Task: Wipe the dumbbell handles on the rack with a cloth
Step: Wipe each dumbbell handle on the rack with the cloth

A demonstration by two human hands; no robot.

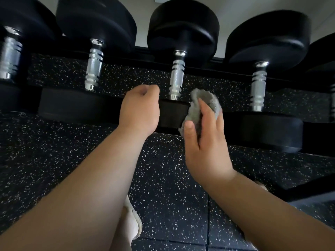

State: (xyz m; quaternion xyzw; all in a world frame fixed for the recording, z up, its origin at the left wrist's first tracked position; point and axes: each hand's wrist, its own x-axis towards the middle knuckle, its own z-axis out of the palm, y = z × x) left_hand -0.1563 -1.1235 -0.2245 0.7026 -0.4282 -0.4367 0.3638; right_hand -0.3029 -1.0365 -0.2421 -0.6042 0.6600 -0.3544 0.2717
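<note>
Several black dumbbells lie side by side on a low black rack [226, 69], their chrome handles pointing toward me. My right hand [204, 140] grips a bunched grey cloth [204, 104] just right of the middle handle [176, 78], apart from it. My left hand [139, 109] hovers left of that handle with fingers curled and holding nothing, in front of the near black head [172, 113]. More handles stand to the left [93, 67], far left [10, 57] and right [258, 86].
Speckled black rubber flooring [172, 196] covers the ground below and behind the rack. A white shoe [133, 220] shows between my forearms. A pale wall [244, 8] rises behind the dumbbell heads. A dark object lies on the floor at right [308, 192].
</note>
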